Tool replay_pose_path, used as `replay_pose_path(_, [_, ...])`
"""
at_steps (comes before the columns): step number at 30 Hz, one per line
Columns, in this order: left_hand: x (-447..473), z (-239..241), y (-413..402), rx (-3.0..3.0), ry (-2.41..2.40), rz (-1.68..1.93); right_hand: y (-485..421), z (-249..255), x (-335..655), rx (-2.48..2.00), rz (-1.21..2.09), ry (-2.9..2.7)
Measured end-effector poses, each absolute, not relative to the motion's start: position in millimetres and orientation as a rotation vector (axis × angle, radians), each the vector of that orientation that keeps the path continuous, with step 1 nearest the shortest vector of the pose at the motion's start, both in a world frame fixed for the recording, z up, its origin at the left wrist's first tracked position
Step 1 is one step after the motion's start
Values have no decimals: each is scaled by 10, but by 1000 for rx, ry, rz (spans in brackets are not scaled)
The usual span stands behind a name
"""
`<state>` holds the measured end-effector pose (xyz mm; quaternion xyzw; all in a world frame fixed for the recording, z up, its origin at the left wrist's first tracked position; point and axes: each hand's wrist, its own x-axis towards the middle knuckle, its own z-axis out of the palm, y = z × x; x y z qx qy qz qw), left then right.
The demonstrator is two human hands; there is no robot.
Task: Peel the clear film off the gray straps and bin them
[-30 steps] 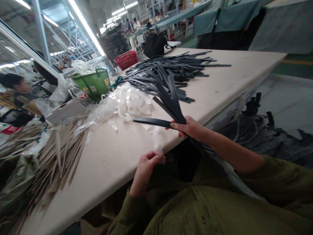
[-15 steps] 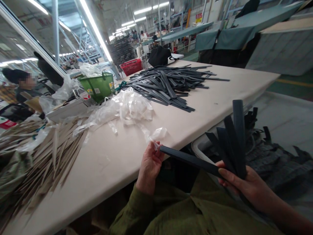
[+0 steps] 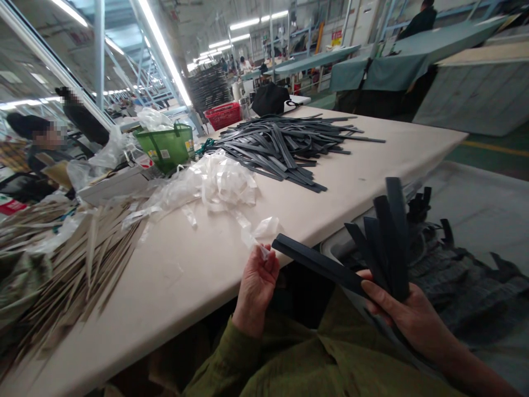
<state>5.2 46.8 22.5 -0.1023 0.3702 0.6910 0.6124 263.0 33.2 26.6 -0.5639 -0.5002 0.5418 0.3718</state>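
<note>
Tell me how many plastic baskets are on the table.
2. A green basket stands at the table's far left edge behind the clear plastic strips; a red basket sits farther back, beyond the pile of dark strips. Others may be hidden behind the clutter.

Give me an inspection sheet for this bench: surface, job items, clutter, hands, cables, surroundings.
Surface: long beige table.
Job's things: fanned dark grey flat strips; clear plastic film scrap.
Clutter: pile of dark strips, heap of clear film, tan sticks, green plastic basket, red basket.
Hands: left hand pinches the film; right hand has a shut grip on the fan.
Cables: nothing seen.
Surroundings: factory hall, other tables, a person at left.
</note>
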Motion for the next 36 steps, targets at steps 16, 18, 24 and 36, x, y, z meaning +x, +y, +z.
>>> replay_pose_path(16, [83, 111, 427, -212, 846, 1577, 248, 267, 2747, -1430, 1300, -1346])
replay_pose_path(18, [85, 110, 423, -214, 858, 1560, 264, 277, 2757, -1423, 1293, -1330])
replay_pose_path(24, [104, 198, 407, -253, 909, 1518, 319, 313, 2696, -1455, 1301, -1308])
replay_pose_path(36, [109, 95, 351, -201, 891, 1511, 318, 216, 2705, -1467, 1179, -1331])
